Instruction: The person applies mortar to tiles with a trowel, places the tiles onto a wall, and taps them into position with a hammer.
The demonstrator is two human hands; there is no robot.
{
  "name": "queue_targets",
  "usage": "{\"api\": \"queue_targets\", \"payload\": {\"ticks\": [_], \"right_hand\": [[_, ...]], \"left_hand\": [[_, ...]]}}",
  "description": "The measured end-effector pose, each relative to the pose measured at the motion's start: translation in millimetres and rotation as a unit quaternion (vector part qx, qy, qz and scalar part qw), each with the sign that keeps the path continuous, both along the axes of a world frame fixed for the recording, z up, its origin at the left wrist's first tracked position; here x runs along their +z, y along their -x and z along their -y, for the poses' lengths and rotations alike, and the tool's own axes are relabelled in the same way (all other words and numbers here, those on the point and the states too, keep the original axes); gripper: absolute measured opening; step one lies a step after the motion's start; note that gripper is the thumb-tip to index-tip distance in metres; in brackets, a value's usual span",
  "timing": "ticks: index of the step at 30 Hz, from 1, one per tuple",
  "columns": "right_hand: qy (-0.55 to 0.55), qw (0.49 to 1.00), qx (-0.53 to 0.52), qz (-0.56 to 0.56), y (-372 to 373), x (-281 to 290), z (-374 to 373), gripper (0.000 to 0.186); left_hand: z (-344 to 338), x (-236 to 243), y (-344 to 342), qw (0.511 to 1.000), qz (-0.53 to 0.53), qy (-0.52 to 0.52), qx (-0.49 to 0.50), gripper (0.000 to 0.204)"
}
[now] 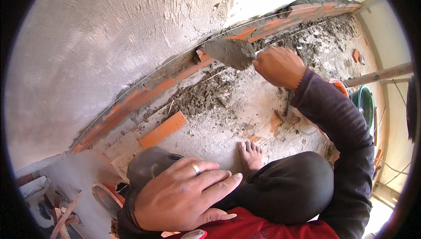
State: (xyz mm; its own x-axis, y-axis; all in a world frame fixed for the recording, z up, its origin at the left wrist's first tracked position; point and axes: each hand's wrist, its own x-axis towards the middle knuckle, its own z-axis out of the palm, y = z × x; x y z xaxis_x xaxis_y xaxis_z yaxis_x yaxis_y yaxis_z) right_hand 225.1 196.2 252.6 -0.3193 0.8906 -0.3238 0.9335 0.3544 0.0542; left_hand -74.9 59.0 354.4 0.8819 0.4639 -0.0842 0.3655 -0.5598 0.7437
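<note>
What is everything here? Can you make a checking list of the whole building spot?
Surface: dusty concrete floor, strewn with mortar crumbs.
Job's things: trowel loaded with grey mortar, held at the low brick row along the plastered wall.
Clutter: loose brick on the floor; brick bits and wood scraps at lower left.
Grippers: right hand grips the trowel handle; left hand, wearing a ring, rests flat on the knee.
Cables: taut guide string above the bricks; thin wires at far right.
Surroundings: green bucket, metal pole, bare foot.

Trowel (pixel 231 53) handle hidden in fingers (pixel 268 63).
</note>
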Motion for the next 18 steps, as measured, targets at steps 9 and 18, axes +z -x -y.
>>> {"api": "queue_targets", "payload": {"ticks": [9,18], "right_hand": [[-0.066,0.997,-0.037,0.027,-80.3,-2.5,-43.3,0.037],[0.000,1.000,-0.003,0.030,-148.7,-36.3,-71.6,0.028]], "left_hand": [[0.5,4.8,-5.7,1.000,-0.014,0.008,-0.006,0.063],[-1.8,7.5,-15.4,0.998,-0.053,0.006,-0.015,0.065]]}}
